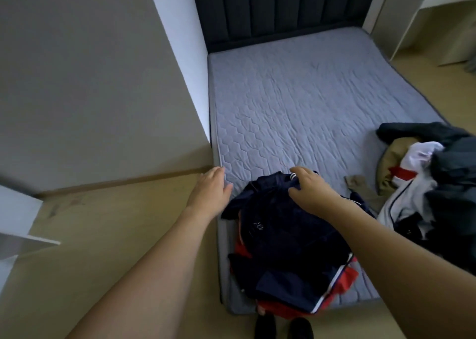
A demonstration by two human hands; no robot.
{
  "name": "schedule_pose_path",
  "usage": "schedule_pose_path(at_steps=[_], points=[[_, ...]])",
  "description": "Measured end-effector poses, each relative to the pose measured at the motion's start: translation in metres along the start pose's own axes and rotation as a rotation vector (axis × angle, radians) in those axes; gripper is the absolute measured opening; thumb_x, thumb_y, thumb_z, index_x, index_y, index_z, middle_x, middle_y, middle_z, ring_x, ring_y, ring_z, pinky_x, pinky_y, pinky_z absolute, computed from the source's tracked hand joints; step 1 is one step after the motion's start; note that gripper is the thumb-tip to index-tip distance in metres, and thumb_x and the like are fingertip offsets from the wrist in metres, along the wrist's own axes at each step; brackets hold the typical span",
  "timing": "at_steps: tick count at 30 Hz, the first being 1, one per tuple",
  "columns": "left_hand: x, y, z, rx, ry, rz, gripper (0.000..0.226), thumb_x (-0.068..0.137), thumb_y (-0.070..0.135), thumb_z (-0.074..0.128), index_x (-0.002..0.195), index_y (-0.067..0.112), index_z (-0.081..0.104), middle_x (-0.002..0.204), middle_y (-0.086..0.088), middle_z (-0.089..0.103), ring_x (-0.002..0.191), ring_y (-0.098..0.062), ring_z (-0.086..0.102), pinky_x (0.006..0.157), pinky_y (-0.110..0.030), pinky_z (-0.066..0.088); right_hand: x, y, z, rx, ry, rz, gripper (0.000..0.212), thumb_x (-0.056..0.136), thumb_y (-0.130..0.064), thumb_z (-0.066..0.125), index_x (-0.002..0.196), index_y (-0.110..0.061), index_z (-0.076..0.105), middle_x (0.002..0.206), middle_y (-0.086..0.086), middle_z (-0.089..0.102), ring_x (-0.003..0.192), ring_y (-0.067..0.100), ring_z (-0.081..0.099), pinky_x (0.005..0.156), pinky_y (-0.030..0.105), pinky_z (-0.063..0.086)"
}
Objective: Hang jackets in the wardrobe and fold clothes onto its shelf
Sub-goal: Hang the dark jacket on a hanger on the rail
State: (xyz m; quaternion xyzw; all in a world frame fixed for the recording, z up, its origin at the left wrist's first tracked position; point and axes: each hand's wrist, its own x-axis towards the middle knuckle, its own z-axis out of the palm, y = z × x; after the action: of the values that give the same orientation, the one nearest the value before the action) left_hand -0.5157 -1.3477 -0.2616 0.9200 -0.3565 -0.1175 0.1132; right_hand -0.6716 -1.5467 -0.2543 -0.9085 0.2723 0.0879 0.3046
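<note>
Two hands reach over the near corner of the bed (309, 93): my right hand (310, 190) lies with curled fingers on the collar end of the navy jacket (291, 240), gripping the fabric, while my left hand (210, 191) hovers with loose, straight fingers at the mattress edge just beside the jacket, holding nothing. The jacket lies bunched on the bed's near end, with red and white trim showing, and a clothes pile (427, 178) sits at the right edge, near it.
</note>
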Motion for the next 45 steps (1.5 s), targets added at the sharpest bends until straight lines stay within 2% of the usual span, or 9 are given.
schedule_pose_path(at_steps=[4, 9, 15, 19, 24, 35, 38, 42, 45], points=[[0.03, 0.065, 0.038, -0.02, -0.043, -0.005, 0.055, 0.099, 0.03, 0.048, 0.145, 0.004, 0.037, 0.151, -0.012, 0.038, 0.137, -0.029, 0.037, 0.113, -0.037, 0.028, -0.015, 0.082, -0.023, 0.019, 0.023, 0.056, 0.051, 0.093, -0.023, 0.049, 0.142, -0.013, 0.037, 0.144, 0.007, 0.041, 0.126, 0.028, 0.043, 0.101, 0.038, 0.038], [0.053, 0.189, 0.091, -0.045, -0.144, 0.042, 0.056, 0.099, 0.035, 0.046, 0.147, 0.011, 0.034, 0.153, -0.005, 0.035, 0.138, -0.026, 0.035, 0.113, -0.038, 0.03, -0.027, 0.213, -0.074, 0.01, 0.011, 0.174, 0.06, 0.092, -0.026, 0.05, 0.147, -0.012, 0.032, 0.152, 0.008, 0.034, 0.136, 0.027, 0.036, 0.112, 0.038, 0.029], [0.068, 0.292, 0.124, -0.097, -0.139, -0.078, 0.056, 0.099, 0.038, 0.045, 0.149, 0.016, 0.032, 0.154, -0.002, 0.034, 0.141, -0.02, 0.032, 0.113, -0.037, 0.029, -0.021, 0.344, -0.144, 0.081, 0.012, 0.197, 0.054, 0.089, -0.023, 0.052, 0.14, -0.007, 0.041, 0.144, 0.015, 0.043, 0.131, 0.032, 0.041, 0.108, 0.039, 0.034], [0.071, 0.347, 0.148, -0.122, -0.194, -0.189, 0.057, 0.099, 0.038, 0.046, 0.149, 0.016, 0.032, 0.155, -0.003, 0.033, 0.14, -0.023, 0.033, 0.113, -0.04, 0.031, -0.031, 0.405, -0.17, 0.153, -0.003, 0.22, 0.035, 0.089, -0.021, 0.05, 0.123, -0.014, 0.049, 0.136, 0.016, 0.049, 0.124, 0.032, 0.046, 0.1, 0.038, 0.036], [0.115, 0.425, 0.195, -0.156, -0.233, -0.179, 0.057, 0.1, 0.038, 0.044, 0.151, 0.018, 0.029, 0.157, -0.001, 0.029, 0.143, -0.02, 0.029, 0.113, -0.038, 0.028, -0.028, 0.493, -0.19, 0.199, 0.034, 0.289, 0.057, 0.089, -0.019, 0.05, 0.144, -0.011, 0.037, 0.149, 0.009, 0.038, 0.133, 0.029, 0.039, 0.107, 0.038, 0.035], [0.235, 0.677, 0.352, -0.229, -0.401, -0.169, 0.054, 0.1, 0.032, 0.046, 0.149, 0.016, 0.032, 0.156, -0.002, 0.032, 0.141, -0.02, 0.033, 0.111, -0.031, 0.027, 0.03, 0.789, -0.256, 0.273, -0.064, 0.536, 0.059, 0.092, -0.022, 0.051, 0.147, -0.012, 0.031, 0.152, 0.009, 0.032, 0.135, 0.031, 0.036, 0.106, 0.039, 0.034], [0.294, 0.737, 0.404, -0.199, -0.418, -0.123, 0.049, 0.097, 0.03, 0.049, 0.142, 0.014, 0.041, 0.146, -0.004, 0.042, 0.134, -0.026, 0.041, 0.106, -0.034, 0.035, 0.071, 0.866, -0.267, 0.284, -0.053, 0.553, 0.055, 0.09, -0.019, 0.05, 0.143, -0.012, 0.036, 0.146, 0.01, 0.038, 0.125, 0.034, 0.044, 0.097, 0.043, 0.043], [0.361, 0.802, 0.481, -0.07, -0.434, 0.028, 0.058, 0.095, 0.031, 0.05, 0.148, 0.014, 0.034, 0.153, -0.005, 0.035, 0.14, -0.024, 0.032, 0.116, -0.037, 0.027, 0.118, 0.95, -0.263, 0.253, -0.018, 0.541, 0.063, 0.088, -0.015, 0.049, 0.146, -0.02, 0.026, 0.15, 0.006, 0.028, 0.123, 0.034, 0.042, 0.087, 0.039, 0.042], [0.398, 0.84, 0.536, 0.097, -0.44, 0.136, 0.065, 0.095, 0.033, 0.05, 0.152, 0.017, 0.023, 0.16, -0.006, 0.019, 0.148, -0.026, 0.013, 0.121, -0.042, 0.013, 0.148, 0.998, -0.252, 0.098, -0.037, 0.509, 0.079, 0.086, -0.012, 0.049, 0.151, -0.029, 0.007, 0.158, 0.005, 0.008, 0.136, 0.035, 0.029, 0.103, 0.045, 0.037]])
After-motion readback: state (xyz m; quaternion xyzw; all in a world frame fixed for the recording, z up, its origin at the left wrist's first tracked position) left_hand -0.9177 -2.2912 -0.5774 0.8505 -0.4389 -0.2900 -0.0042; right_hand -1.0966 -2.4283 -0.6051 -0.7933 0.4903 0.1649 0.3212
